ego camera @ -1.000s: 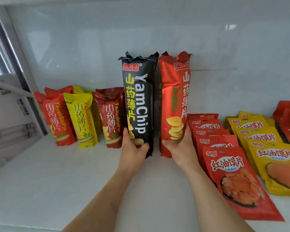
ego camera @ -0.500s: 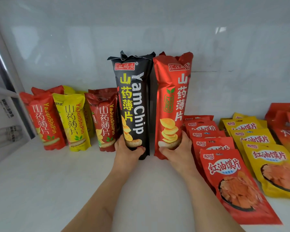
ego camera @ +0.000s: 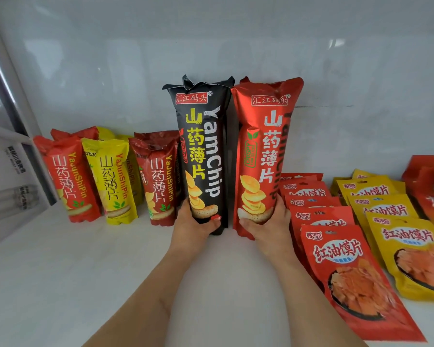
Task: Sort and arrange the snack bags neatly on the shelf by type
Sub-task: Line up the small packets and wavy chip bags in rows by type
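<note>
Left hand (ego camera: 194, 222) grips the black YamChip bag (ego camera: 203, 156) and right hand (ego camera: 267, 222) the red one (ego camera: 261, 156) at their bases; likely light, crushable, slippery film.

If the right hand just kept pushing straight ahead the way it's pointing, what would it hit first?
The right hand already grips the tall red bag, so that bag is first. Behind it probably comes the white back wall, though the gap is unclear.
</note>
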Available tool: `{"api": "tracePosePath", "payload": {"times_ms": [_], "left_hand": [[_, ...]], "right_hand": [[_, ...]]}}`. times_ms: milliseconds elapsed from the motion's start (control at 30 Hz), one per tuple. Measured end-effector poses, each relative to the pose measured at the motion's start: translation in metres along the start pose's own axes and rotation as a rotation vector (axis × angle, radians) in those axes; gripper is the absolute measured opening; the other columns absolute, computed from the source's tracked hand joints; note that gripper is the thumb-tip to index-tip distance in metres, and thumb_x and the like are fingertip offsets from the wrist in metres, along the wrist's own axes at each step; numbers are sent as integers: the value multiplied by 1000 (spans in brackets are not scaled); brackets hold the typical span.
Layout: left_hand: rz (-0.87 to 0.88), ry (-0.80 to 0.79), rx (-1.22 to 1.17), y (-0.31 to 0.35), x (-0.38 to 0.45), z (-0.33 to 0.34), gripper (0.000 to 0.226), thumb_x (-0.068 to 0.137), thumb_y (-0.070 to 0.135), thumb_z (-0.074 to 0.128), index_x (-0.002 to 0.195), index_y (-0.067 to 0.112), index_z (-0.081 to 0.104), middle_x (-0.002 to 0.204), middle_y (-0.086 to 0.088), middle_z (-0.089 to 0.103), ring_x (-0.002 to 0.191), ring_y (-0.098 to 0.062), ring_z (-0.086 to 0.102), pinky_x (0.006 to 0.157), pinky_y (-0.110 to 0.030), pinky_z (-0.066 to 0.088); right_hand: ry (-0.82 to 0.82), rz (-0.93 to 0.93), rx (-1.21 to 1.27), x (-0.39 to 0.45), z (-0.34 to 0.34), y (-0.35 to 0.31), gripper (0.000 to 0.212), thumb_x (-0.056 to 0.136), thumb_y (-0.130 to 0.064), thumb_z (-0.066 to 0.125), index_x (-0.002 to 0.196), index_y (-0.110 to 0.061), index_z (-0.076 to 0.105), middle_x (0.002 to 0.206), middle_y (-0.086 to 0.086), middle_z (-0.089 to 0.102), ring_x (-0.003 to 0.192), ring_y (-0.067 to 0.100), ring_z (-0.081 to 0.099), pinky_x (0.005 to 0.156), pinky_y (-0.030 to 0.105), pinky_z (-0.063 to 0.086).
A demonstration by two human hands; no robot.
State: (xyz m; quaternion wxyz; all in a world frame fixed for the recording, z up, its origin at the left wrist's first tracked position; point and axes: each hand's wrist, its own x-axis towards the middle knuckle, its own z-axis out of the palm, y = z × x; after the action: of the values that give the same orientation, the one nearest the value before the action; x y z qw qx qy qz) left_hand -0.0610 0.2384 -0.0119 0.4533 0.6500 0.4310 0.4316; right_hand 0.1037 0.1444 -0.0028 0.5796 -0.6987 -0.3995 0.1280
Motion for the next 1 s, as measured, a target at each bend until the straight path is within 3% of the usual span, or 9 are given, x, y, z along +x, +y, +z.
{"api": "tracePosePath", "payload": {"times_ms": [133, 267, 433, 667, 800, 900, 1000], "left_hand": [[19, 6, 57, -4, 4, 1, 94, 53, 54, 81, 139, 39, 44, 131, 15, 59, 121, -11, 58, 104, -44, 51], [25, 9, 77, -5, 4, 2, 99, 53, 55, 81, 142, 40, 41, 134, 14, 55, 124, -12, 56, 105, -45, 50], [23, 17, 115, -16, 13, 5, 108, 50, 57, 86, 144, 44, 34, 140, 13, 51, 131, -18, 50, 107, -48, 47], [15, 16, 110, -4, 9, 5, 121, 48, 54, 87, 150, 41, 22, 147, 9, 46, 135, -18, 47, 109, -47, 46], [28, 18, 170, 2, 2, 6, 110, 67, 35, 88, 155, 28, 22, 146, 2, 42, 133, -19, 47, 109, -46, 45], [39, 32, 216, 0, 2, 6, 107, 71, 32, 87, 155, 25, 22, 147, 0, 41, 134, -21, 46, 109, -45, 45], [39, 28, 231, 2, 1, 5, 104, 74, 31, 86, 156, 25, 21, 146, 1, 42, 133, -20, 46, 106, -37, 44]], "right_hand": [[-1, -9, -12, 2, 1, 1, 106, 72, -29, 86, 152, -28, 17, 143, 2, 30, 133, 21, 38, 99, 28, 34], [12, 19, -12, 0, 0, -2, 115, 68, -31, 88, 153, -31, 13, 147, 2, 29, 137, 23, 35, 110, 40, 38], [59, -29, -21, 3, -12, -36, 119, 54, -58, 83, 149, -36, 16, 147, -4, 34, 137, 18, 35, 109, 51, 40], [172, -182, 60, 28, -49, -127, 115, 68, -56, 80, 153, -38, 4, 160, -3, 19, 144, 20, 29, 109, 50, 39], [109, -171, 73, 51, -60, -156, 116, 74, -49, 80, 155, -31, -2, 155, 0, 35, 131, 17, 48, 99, 36, 42], [44, -180, 70, 55, -52, -151, 105, 77, -43, 79, 154, -27, 10, 139, -6, 52, 113, 10, 57, 94, 33, 47], [80, -207, 57, 60, -44, -141, 82, 73, -51, 80, 139, -30, 37, 128, -6, 59, 110, 14, 63, 94, 42, 54]]}}
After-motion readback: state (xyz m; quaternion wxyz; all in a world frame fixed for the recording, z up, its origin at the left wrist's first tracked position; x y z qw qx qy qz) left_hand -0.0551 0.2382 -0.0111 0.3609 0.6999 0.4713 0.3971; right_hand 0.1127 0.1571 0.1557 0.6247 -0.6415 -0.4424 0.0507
